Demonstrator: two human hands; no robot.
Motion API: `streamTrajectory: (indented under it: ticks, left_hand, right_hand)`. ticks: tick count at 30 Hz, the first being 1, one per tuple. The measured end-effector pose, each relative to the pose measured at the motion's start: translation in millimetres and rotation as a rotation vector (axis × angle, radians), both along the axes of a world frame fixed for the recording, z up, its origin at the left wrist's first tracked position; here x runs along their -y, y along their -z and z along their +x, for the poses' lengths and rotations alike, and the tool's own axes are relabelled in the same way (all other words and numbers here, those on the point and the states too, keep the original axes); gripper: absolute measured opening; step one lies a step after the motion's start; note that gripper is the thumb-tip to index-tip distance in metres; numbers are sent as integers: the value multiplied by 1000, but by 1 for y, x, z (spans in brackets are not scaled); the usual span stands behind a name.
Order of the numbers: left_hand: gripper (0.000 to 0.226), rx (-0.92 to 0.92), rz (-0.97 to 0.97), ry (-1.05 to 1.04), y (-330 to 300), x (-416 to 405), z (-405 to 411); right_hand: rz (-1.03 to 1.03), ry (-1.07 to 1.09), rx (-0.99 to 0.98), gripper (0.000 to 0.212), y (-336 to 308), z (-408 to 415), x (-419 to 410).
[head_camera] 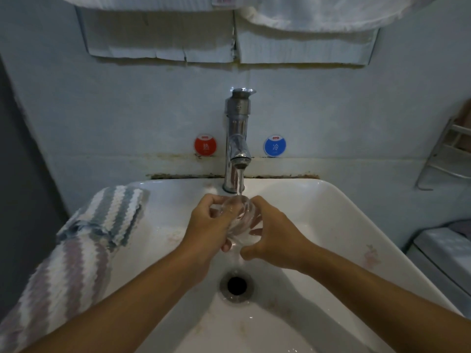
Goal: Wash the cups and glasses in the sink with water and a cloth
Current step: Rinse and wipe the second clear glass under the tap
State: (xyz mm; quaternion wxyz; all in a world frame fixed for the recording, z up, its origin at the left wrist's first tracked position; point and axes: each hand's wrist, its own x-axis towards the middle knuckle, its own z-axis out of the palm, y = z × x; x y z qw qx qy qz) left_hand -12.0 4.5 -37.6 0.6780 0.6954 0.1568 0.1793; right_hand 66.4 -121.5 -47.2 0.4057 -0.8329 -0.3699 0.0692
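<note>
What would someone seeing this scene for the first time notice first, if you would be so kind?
Most likely the clear glass held at the centre of the view under the running chrome tap, with the left hand and right hand wrapped around it above the white sink. Next, the striped cloth draped over the sink's left rim, and the red sticker and blue sticker flanking the tap on the wall.

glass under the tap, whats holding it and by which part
Both hands hold the clear glass by its sides: left hand from the left, right hand from the right, fingers curled around it.
</note>
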Motion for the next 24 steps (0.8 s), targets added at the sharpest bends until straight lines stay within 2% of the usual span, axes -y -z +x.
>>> streamTrajectory:
  ticks: [3,7,10,14,17,21,24]
  left_hand:
    - [19,10,19,-29,2,-2,1]
    - [15,-20,-2,29,3,0,2]
    - [24,-20,-54,93,3,2,2]
    - [28,-22,-47,73,1,2,0]
    - [23,-47,40,-11,3,1,-1]
    - [44,-88,225,-21,4,8,2]
    - [50,-133,342,-1,6,15,2]
  right_hand:
    - [-16,3,4,67,0,0,0]
    - [-38,34,5,67,1,5,1]
    - [-23,42,13,66,1,6,3]
    - [-35,15,51,68,0,4,3]
    - [-71,-13,87,66,-1,0,2]
    - [-160,-28,311,68,-8,-5,3]
    - [-154,-97,354,68,-10,-6,6]
